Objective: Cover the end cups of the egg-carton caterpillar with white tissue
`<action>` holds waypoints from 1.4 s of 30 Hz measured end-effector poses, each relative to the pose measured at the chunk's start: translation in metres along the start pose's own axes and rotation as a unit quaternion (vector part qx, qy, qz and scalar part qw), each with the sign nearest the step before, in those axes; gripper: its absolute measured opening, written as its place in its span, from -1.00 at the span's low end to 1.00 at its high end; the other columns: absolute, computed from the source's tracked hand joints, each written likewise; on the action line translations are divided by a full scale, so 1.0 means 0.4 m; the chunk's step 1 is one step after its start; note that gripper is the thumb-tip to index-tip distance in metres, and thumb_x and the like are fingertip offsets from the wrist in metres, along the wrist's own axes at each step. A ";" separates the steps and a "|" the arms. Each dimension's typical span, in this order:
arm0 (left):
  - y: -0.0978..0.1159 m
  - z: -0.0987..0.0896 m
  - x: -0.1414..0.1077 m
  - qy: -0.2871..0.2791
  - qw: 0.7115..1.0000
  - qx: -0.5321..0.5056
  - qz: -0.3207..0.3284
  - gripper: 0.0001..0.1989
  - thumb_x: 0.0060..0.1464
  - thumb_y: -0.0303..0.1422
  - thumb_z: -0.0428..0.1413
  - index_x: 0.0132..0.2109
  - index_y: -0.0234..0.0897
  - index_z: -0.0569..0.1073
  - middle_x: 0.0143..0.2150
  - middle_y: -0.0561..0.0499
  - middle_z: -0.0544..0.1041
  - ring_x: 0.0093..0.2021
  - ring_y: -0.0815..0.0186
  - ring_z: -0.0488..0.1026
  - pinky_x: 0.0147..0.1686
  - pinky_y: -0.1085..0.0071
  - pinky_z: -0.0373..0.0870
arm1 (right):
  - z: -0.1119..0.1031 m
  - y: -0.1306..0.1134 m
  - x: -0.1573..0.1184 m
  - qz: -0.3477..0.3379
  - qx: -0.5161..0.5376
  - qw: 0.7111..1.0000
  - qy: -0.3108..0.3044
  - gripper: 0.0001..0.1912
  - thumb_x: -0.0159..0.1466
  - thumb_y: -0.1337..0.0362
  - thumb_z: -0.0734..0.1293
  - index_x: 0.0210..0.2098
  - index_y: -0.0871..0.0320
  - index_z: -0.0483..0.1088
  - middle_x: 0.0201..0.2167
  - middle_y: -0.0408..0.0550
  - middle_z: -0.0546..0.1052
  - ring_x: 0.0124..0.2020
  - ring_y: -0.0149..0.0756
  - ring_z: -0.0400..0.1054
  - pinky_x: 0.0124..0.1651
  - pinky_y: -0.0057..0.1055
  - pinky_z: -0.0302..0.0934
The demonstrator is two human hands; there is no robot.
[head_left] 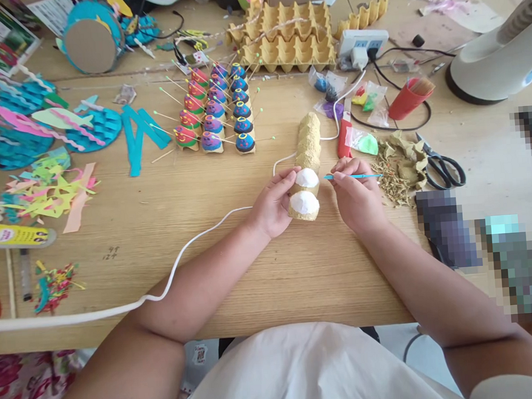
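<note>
My left hand (275, 206) grips the near end of a tan egg-carton strip (308, 137) from its left side. The two bumps nearest me are covered in white (304, 202); the bumps farther along are bare and rough. Just right of the strip, my right hand (357, 194) is closed around a thin blue tool (360, 176). The tool's left tip points at the strip, a small gap away from it.
Painted carton strips (212, 109) with pins stand behind to the left. Right of my right hand lie carton scraps (395, 181) and black scissors (443, 169). A white cable (182, 245) crosses my left arm. A power strip (364, 40) sits at the back.
</note>
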State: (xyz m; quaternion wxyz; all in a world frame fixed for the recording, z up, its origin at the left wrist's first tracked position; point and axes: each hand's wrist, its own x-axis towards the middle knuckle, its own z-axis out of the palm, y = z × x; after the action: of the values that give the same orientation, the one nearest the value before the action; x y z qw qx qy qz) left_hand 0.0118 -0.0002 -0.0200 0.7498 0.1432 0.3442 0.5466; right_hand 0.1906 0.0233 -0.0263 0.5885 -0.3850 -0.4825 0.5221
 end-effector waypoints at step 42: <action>-0.025 -0.005 0.002 -0.077 0.993 0.007 0.085 -0.77 0.05 -0.23 0.51 -0.21 -0.13 0.67 -0.26 0.16 0.70 -0.32 0.44 0.59 -0.33 0.51 0.51 | 0.040 -0.018 -0.032 0.236 0.149 0.958 -0.061 -0.52 0.03 -0.05 0.72 -0.40 0.07 0.47 -0.48 -0.22 0.53 -0.45 -0.38 0.40 -0.35 -0.39 0.36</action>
State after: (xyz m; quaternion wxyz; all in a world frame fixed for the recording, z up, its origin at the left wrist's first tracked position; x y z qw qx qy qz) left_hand 0.0177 -0.0033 -0.0274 0.7238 0.2192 0.2755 0.5935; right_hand 0.1769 0.0087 -0.0180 0.4690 -0.3636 -0.3298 0.7342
